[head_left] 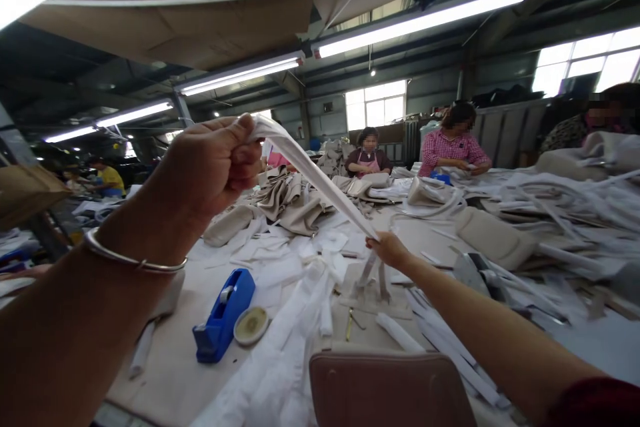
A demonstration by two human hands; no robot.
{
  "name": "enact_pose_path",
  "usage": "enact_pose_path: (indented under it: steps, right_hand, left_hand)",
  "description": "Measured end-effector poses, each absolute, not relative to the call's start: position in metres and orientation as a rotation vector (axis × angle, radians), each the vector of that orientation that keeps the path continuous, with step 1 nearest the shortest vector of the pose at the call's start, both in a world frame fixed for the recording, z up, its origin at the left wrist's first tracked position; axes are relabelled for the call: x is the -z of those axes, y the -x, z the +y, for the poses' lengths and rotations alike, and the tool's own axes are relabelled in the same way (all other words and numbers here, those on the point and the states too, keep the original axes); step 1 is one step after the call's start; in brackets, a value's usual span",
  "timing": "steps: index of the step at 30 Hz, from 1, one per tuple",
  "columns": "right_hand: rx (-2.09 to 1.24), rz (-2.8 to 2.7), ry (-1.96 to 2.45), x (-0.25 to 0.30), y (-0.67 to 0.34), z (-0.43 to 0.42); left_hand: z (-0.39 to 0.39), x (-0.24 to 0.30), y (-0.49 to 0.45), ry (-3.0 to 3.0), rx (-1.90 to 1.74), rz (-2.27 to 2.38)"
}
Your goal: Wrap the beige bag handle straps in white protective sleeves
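A long white strip (317, 177), like folded paper or thin foam, is stretched on a slant between my two hands. Its upper end is pinched between the thumb and curled fingers of my left hand (215, 153), raised high. Lower and farther out, my right hand (390, 249) is closed around the other end. Beneath it lies a beige bag piece (357, 310) with two upright straps, and beside those straps a small yellow-handled tool (349, 325). A brownish-beige bag panel (390, 387) stands at the near edge. White crumpled wrapping (280, 347) runs along the table below the strip.
A blue tape dispenser (224, 317) and a small round tub (251, 325) stand on the left of the table. Beige bag pieces (290, 203) and white paper scraps heap up behind. At right lies a grey metallic dispenser (477, 277). Several people work across the table.
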State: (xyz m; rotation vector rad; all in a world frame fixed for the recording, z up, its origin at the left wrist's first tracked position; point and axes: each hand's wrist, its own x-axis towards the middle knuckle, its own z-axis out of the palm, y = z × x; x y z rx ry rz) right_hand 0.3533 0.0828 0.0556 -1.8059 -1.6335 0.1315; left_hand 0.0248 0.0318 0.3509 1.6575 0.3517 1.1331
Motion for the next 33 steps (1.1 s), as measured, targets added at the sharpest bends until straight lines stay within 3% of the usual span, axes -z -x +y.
enact_pose_path:
  steps: [8,15,19,24,29,33]
  right_hand:
    - [-0.408,-1.583,1.774,0.041,-0.356,0.08]
    - [-0.503,-1.603,1.66,0.05,-0.349,0.05]
    - [-0.439,-1.574,1.575,0.012,-0.349,0.042]
    - [-0.36,-1.525,1.466,-0.094,-0.304,0.022]
    - [-1.404,-1.509,0.795,-0.17,-0.196,-0.029]
    - [-1.592,-1.178,0.546,-0.174,-0.136,-0.037]
  left_hand:
    - [0.061,-0.346,-0.037,-1.488,-1.313,0.17]
    - [0.065,-0.337,-0.013,-1.546,-1.213,0.227]
    - [0.054,-0.315,0.011,-1.586,-1.088,0.4]
    - [0.036,-0.282,0.025,-1.551,-0.918,0.53]
    - [0.007,-0.23,0.014,-1.523,-0.758,0.556]
    - [-0.022,-0.184,0.011,-1.465,-0.67,0.595]
